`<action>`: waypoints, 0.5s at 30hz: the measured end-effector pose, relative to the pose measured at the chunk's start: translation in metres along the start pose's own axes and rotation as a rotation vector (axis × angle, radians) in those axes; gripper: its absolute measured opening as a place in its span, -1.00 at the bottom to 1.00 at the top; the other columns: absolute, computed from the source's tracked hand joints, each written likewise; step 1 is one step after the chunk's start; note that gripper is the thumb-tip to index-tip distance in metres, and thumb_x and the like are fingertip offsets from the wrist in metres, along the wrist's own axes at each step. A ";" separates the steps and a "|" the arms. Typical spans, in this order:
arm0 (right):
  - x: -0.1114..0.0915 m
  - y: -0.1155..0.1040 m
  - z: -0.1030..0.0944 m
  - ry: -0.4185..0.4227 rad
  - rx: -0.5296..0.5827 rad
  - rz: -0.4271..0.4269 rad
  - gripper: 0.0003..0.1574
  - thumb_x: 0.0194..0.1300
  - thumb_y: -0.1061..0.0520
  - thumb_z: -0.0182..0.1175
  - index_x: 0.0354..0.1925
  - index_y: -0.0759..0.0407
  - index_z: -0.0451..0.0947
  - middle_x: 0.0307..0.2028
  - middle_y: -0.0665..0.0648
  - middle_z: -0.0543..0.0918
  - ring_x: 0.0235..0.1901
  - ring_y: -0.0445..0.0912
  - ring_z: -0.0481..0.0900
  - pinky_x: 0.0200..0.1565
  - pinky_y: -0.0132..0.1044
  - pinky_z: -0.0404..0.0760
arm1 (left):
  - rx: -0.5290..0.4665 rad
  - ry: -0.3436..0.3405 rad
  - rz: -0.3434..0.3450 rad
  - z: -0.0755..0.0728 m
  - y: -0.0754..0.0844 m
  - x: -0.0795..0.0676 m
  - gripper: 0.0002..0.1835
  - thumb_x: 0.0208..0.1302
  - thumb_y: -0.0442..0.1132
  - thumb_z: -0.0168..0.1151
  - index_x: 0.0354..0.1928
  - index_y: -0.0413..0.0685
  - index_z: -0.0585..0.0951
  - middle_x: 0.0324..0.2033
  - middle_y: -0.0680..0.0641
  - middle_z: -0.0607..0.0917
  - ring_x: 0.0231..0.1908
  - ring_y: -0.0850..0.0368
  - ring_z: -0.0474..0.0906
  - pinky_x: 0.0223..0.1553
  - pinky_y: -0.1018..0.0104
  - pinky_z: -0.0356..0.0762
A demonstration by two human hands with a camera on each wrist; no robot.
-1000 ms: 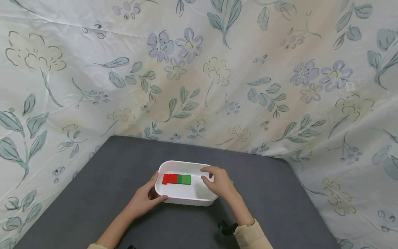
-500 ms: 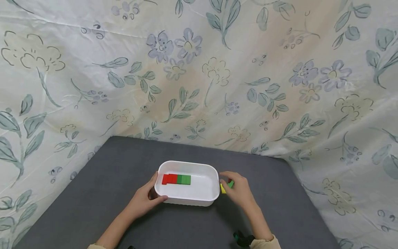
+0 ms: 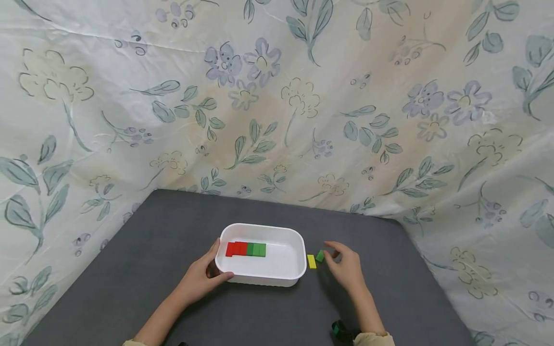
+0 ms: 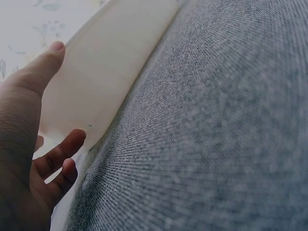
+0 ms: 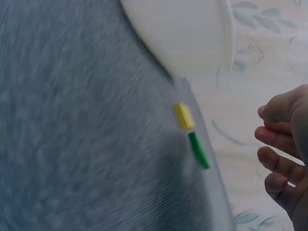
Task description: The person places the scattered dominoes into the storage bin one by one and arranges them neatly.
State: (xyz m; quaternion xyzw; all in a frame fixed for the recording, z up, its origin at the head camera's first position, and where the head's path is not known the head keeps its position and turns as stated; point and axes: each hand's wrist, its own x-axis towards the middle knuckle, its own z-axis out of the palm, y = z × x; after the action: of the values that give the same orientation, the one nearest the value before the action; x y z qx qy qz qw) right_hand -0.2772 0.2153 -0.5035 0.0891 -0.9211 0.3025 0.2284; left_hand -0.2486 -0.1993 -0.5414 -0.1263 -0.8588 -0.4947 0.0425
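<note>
My left hand (image 3: 201,276) holds the left end of a white plastic tub (image 3: 277,265), thumb at the near side and fingers round the left edge. In the left wrist view the thumb and fingertips lie against the tub's wall (image 4: 96,67). Inside the tub, red blocks (image 3: 239,248) and green blocks (image 3: 258,250) form a row toward the left. My right hand (image 3: 348,269) hovers right of the tub with bent fingers and nothing held. Closest to its fingertips is a green block (image 3: 320,255) on the table; a yellow block (image 3: 311,262) lies between that and the tub.
The dark grey cloth-covered table (image 3: 268,317) runs back to a floral curtain (image 3: 277,120), which also hangs at both sides. A dark strap with a green spot (image 3: 341,331) shows below the right wrist.
My right hand has withdrawn from above the tub's right end and moved right, past the yellow block, to beside the green one. The left hand and tub stay put.
</note>
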 end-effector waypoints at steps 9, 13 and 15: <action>-0.005 0.026 0.009 -0.078 -0.050 0.120 -0.35 0.30 0.13 0.49 0.31 0.27 0.62 -0.43 0.10 0.55 -0.53 -0.15 0.33 -0.39 -0.23 0.35 | -0.005 0.008 -0.008 0.004 0.001 -0.004 0.19 0.18 0.05 0.62 0.70 -0.05 0.09 0.46 -0.19 0.46 -0.32 0.17 0.48 -0.37 0.41 0.52; -0.008 0.035 0.013 -0.107 -0.057 0.150 -0.31 0.29 0.09 0.50 0.32 0.29 0.61 -0.37 0.14 0.58 -0.46 -0.10 0.38 -0.35 -0.17 0.38 | -0.011 0.015 -0.011 0.005 0.000 -0.007 0.19 0.17 0.03 0.63 0.70 -0.05 0.10 0.42 -0.18 0.50 -0.33 0.17 0.49 -0.38 0.41 0.54; -0.008 0.038 0.015 -0.109 -0.066 0.154 -0.31 0.28 0.07 0.51 0.31 0.28 0.62 -0.29 0.18 0.64 -0.41 -0.08 0.43 -0.33 -0.15 0.42 | -0.010 0.023 -0.012 0.006 0.001 -0.008 0.19 0.16 0.03 0.64 0.70 -0.05 0.11 0.41 -0.18 0.51 -0.33 0.17 0.50 -0.38 0.41 0.54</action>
State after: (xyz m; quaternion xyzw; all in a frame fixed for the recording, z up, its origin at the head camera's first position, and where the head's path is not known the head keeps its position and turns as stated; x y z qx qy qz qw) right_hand -0.2872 0.2370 -0.5372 0.0267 -0.9457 0.2832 0.1571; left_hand -0.2406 -0.1953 -0.5455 -0.1156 -0.8566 -0.5005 0.0489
